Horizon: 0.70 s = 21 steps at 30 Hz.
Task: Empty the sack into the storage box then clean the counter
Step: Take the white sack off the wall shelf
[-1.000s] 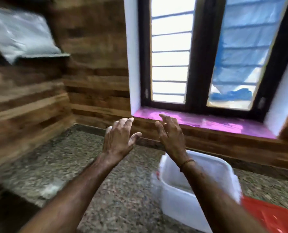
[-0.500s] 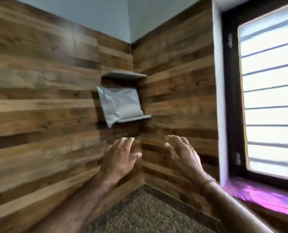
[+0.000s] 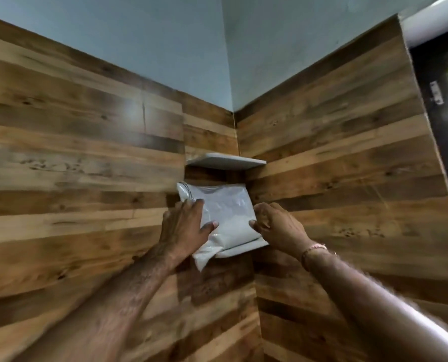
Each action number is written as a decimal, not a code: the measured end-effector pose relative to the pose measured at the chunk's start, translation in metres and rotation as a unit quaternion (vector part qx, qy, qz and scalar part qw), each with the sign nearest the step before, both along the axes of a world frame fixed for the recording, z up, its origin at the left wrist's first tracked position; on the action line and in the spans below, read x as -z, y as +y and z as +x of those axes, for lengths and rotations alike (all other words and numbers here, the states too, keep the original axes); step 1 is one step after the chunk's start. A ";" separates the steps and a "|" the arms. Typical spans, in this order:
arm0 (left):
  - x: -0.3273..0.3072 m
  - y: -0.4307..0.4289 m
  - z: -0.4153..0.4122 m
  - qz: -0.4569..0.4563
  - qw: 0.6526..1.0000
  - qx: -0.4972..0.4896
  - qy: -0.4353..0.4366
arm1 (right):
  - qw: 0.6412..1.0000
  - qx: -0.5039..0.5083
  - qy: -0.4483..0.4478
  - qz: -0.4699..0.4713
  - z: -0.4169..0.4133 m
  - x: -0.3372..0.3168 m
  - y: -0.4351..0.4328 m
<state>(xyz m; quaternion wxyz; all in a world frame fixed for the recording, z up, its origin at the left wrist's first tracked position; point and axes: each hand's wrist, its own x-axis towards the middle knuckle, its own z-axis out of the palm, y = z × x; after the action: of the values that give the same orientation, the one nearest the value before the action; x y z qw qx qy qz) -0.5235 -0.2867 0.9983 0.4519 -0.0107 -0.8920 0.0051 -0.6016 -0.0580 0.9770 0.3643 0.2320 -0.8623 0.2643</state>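
The sack [image 3: 225,205] sits on the corner shelf [image 3: 243,248]. The left hand [image 3: 183,226] and right hand [image 3: 279,226] clasp its sides, thumbs in front.

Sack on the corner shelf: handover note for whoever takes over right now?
Left hand: grips the sack's left side, thumb on its front.
Right hand: at the sack's right edge, thumb touching it; a full grip can't be confirmed.
Sack: full, standing on the lower corner shelf, one bottom corner hanging over its front edge, below the upper shelf.
Storage box and counter: out of view.
Done: sack reached.
Left: lift it off, empty it into the storage box, clean the counter.
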 end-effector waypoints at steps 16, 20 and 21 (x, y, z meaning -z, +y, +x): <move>-0.120 -0.072 -0.196 -0.037 0.997 -0.052 0.044 | 0.997 -0.029 0.036 0.053 -0.183 -0.123 -0.117; -0.115 -0.073 -0.200 -0.015 0.996 0.020 0.084 | 0.998 -0.015 0.028 0.062 -0.194 -0.128 -0.128; -0.114 -0.073 -0.198 -0.017 0.995 0.038 0.095 | 0.997 -0.006 0.028 0.066 -0.195 -0.129 -0.129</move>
<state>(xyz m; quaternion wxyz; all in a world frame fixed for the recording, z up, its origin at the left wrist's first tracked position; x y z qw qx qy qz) -0.7216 -0.3600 1.1120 0.5344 -0.0517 -0.8437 0.0040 -0.7962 -0.1872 1.1064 0.3707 0.2686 -0.8657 0.2023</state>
